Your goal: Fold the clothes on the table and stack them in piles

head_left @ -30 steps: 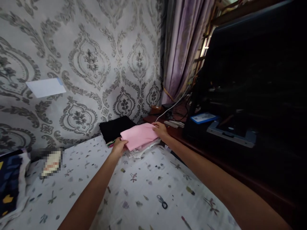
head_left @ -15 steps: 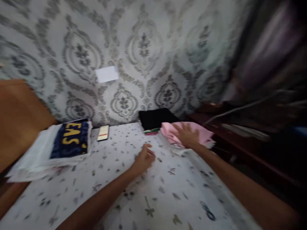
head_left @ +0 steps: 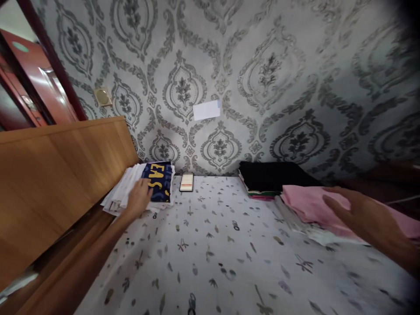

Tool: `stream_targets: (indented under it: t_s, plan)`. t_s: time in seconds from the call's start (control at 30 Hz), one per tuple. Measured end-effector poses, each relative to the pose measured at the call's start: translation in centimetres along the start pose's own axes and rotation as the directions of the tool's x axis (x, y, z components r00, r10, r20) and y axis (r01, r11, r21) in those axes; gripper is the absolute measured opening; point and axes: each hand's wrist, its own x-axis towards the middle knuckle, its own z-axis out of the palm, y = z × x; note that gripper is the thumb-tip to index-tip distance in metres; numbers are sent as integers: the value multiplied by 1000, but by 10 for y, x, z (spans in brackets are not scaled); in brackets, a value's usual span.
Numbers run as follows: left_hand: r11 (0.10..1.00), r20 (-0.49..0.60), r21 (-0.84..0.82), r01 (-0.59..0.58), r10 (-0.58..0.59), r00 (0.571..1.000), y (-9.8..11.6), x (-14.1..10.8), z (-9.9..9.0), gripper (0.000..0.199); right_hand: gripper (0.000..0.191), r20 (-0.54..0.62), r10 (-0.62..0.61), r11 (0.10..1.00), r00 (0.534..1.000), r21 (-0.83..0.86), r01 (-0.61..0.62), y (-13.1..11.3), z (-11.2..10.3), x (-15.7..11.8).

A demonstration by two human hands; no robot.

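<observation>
On the left, my left hand rests at the stack of folded white clothes, its fingers apart by the navy cloth with yellow letters. At the right, my right hand lies over the folded pink cloth, fingers extended and nothing gripped. Pale folded cloths show under the pink one. Beside them, towards the wall, is a folded black cloth on top of other coloured cloths.
A phone lies by the wall on the patterned white sheet. A wooden board stands along the left edge. A paper and a round switch are on the wall.
The view has turned left, showing the wooden board and a red door. My left hand has moved from the middle of the sheet to the white stack; my right hand remains on the pink cloth.
</observation>
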Motion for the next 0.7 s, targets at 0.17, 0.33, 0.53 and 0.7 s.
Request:
stream_targets:
  t_s: [0.17,0.33,0.53,0.7]
  plan:
    - [970,96,67,234,-239,966,-33,31,-20,11,23,174,-45,989,984,144,20,-71,-2,-56]
    - [969,117,-160,188,-171,978,-14,45,-17,19,32,420,-160,923,893,383,-15,-150,16,-112]
    - [791,200,-610,47,96,975,57,26,-35,15,42,447,-391,846,805,519,124,-233,25,-140]
    - [290,463,-867,405,170,870,101,-28,-43,14,71,340,-478,827,810,485,284,-276,31,-153]
